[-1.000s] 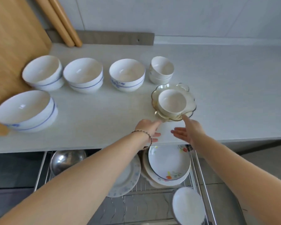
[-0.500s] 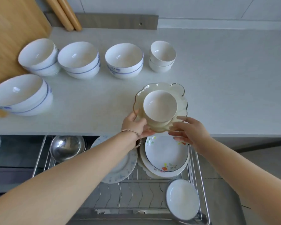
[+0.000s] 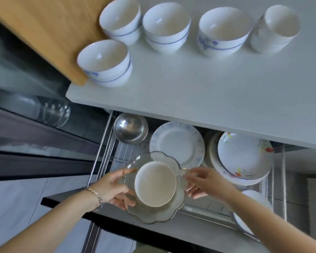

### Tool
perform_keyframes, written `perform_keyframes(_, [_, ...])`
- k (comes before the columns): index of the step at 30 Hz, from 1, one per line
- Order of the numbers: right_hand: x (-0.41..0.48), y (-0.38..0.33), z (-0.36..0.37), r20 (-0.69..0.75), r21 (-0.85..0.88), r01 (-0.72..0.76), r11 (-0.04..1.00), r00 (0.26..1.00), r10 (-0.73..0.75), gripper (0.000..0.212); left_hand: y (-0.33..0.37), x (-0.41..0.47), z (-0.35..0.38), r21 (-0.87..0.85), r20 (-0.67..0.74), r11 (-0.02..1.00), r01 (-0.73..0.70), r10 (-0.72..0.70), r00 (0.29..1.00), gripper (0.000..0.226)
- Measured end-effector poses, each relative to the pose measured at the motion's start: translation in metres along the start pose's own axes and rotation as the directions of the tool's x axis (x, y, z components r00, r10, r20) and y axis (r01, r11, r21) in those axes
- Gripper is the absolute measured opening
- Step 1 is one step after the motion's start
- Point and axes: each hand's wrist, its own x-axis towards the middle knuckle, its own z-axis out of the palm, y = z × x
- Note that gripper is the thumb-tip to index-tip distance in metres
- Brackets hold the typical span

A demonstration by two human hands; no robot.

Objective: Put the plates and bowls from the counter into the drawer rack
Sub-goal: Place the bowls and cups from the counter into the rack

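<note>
A scalloped glass plate with a small white bowl in it hangs above the open drawer rack. My left hand grips the plate's left rim, thumb on top and fingers beneath. My right hand holds its right rim. In the rack lie a steel bowl, a blue-patterned plate, a stack of flowered plates and a white dish partly behind my right arm. Several white bowls stand on the counter, among them a near-left bowl and a far-right stacked bowl.
A wooden board lies at the counter's left end. A clear glass bowl sits in the dark space to the left of the drawer. The drawer's dark front edge runs below my hands.
Both hands took hold of the glass plate with the small bowl, lifted it off the counter and brought it down over the open drawer. The view has tilted downward.
</note>
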Motion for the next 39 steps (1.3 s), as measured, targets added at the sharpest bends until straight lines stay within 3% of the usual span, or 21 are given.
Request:
perform_keyframes(2, [0.027, 0.017, 0.031, -0.023, -0.021, -0.058, 0.998, 0.998, 0.058, 0.016, -0.016, 0.016, -0.021, 0.049, -0.072, 0.998, 0.045, -0.041, 0.997, 0.046])
perform_keyframes(6, [0.087, 0.045, 0.084, -0.160, -0.020, -0.140, 0.990, 0.978, 0.135, 0.020, -0.041, 0.075, -0.061, 0.290, -0.300, 0.955, 0.070, 0.021, 0.954, 0.024])
perform_keyframes(9, [0.126, 0.055, 0.118, -0.255, -0.039, -0.187, 0.982, 0.952, 0.172, 0.012, -0.051, 0.122, -0.079, 0.557, -0.380, 0.815, 0.161, 0.078, 0.922, 0.017])
perform_keyframes(11, [0.145, 0.051, 0.132, -0.331, -0.138, -0.206, 0.969, 0.932, 0.151, 0.030, -0.055, 0.143, -0.081, 0.635, -0.412, 0.739, 0.225, 0.078, 0.908, 0.020])
perform_keyframes(15, [0.180, 0.031, 0.135, -0.405, -0.154, -0.165, 0.974, 0.910, 0.090, 0.052, -0.069, 0.173, -0.075, 0.531, -0.457, 0.785, 0.319, -0.052, 0.888, 0.033])
perform_keyframes(21, [0.214, 0.019, 0.145, -0.332, -0.157, -0.201, 0.967, 0.933, 0.140, 0.058, -0.094, 0.189, -0.063, 0.336, -0.426, 0.856, 0.392, -0.233, 0.874, 0.045])
perform_keyframes(24, [0.226, 0.021, 0.155, -0.307, -0.078, -0.179, 0.981, 0.940, 0.148, 0.057, -0.107, 0.192, -0.070, 0.447, -0.428, 0.753, 0.483, -0.294, 0.854, 0.041])
perform_keyframes(28, [0.236, 0.019, 0.164, -0.274, 0.244, -0.078, 0.967, 0.951, 0.145, 0.059, -0.105, 0.191, -0.074, 0.553, -0.375, 0.706, 0.443, -0.265, 0.889, 0.035])
perform_keyframes(33, [0.227, 0.031, 0.175, -0.264, 0.189, -0.256, 0.948, 0.917, 0.300, 0.064, -0.095, 0.184, -0.075, 0.616, -0.372, 0.660, 0.430, -0.238, 0.897, 0.035])
perform_keyframes(39, [0.222, 0.038, 0.180, -0.224, 0.090, -0.258, 0.962, 0.936, 0.272, 0.077, -0.091, 0.167, -0.076, 0.665, -0.364, 0.639, 0.387, -0.175, 0.915, 0.036])
